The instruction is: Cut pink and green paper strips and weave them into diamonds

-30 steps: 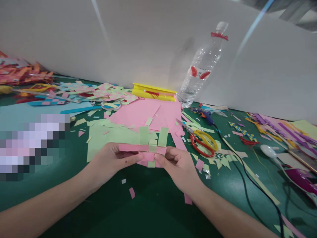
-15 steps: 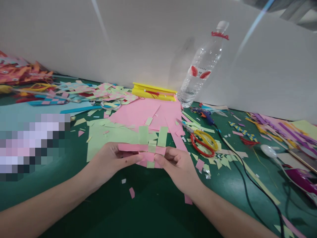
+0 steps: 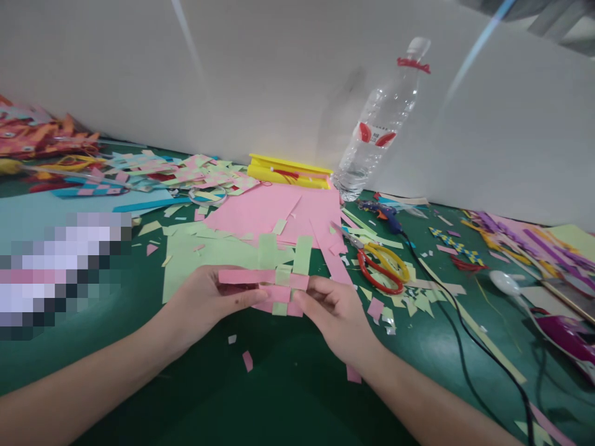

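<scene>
Pink and green strips form a small weave point(image 3: 277, 286), held just over the table point(image 3: 288, 384) at near centre. The left hand point(image 3: 209, 305) and right hand point(image 3: 335, 314) pinch it, fingers clamped on opposite edges. Align strips square; press crossings snug without creasing.

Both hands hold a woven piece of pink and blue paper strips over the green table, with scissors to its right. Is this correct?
Not quite: the head view shows the woven piece made of pink and light green strips, not blue. The left hand and right hand do hold it over the green table, scissors to its right.
</scene>
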Demonstrator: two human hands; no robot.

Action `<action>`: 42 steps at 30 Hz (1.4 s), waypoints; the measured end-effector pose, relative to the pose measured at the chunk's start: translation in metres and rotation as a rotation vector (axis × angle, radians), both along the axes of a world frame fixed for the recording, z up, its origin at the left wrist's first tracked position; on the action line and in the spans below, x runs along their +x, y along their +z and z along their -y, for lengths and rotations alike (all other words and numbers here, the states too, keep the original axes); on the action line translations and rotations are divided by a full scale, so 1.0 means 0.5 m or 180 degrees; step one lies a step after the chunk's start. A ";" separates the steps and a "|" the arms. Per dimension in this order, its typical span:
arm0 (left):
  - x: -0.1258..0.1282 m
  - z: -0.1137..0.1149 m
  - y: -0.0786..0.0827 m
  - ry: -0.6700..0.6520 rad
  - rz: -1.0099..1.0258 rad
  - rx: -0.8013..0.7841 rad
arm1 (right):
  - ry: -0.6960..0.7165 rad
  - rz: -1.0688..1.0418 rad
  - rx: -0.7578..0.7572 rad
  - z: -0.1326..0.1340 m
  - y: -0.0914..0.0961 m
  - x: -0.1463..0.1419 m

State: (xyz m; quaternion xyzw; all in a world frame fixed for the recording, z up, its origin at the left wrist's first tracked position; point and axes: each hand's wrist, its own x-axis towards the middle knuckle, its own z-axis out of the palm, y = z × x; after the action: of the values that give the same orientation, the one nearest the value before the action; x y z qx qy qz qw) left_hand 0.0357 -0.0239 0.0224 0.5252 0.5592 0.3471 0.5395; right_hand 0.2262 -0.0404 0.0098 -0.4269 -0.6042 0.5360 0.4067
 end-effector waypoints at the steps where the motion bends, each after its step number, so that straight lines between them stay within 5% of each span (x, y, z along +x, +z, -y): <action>1: 0.000 0.000 0.001 -0.0002 -0.0030 0.0009 | -0.0003 0.0020 0.0017 0.000 0.000 0.000; 42: -0.003 -0.002 0.003 -0.0169 0.0005 -0.0083 | -0.0037 0.0059 -0.0260 -0.004 -0.002 -0.001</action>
State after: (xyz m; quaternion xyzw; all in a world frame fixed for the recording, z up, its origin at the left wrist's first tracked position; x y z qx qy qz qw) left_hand 0.0340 -0.0230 0.0238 0.5324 0.5491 0.3258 0.5557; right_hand 0.2257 -0.0384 0.0088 -0.4516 -0.5831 0.5539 0.3864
